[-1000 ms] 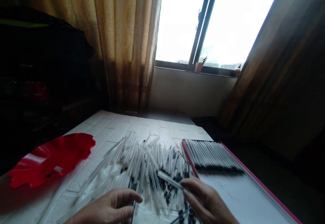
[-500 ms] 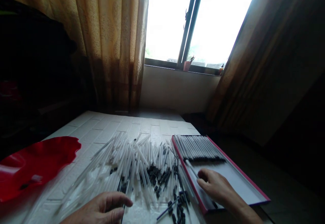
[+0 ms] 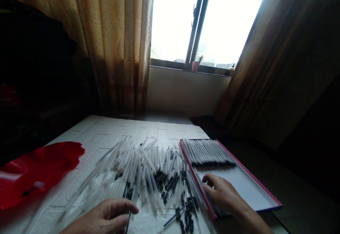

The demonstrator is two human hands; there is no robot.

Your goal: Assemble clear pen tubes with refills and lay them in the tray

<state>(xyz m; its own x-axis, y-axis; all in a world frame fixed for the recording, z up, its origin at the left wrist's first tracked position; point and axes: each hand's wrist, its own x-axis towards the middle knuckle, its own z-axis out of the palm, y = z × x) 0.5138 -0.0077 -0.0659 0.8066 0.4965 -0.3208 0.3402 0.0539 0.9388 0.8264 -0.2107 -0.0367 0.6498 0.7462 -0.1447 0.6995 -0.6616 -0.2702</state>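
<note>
My right hand (image 3: 221, 191) hovers over the left side of a shallow red-rimmed box (image 3: 255, 181), fingers loosely curled, thumb apart, nothing visible between them. Beyond it, a row of slim translucent tubes with black ends (image 3: 209, 152) lies side by side in the far part of the box. At the lower left, my left hand (image 3: 103, 216) is held with thumb and forefinger apart. A thin dark rod passes beside its thumb; it does not look gripped. Between the hands spreads a pile of loose whitish tubes (image 3: 132, 159), with small black caps (image 3: 187, 212) near the box.
A red wavy-edged plastic dish (image 3: 47, 166) sits on the left of the white brick-patterned tabletop (image 3: 111, 126). Behind are a window, a tan curtain (image 3: 114, 32) and a pink cup (image 3: 195, 66) on the sill.
A whitish tube that stuck out from my right fingers is no longer seen there. My right hand has shifted slightly left and up; my left hand has barely moved.
</note>
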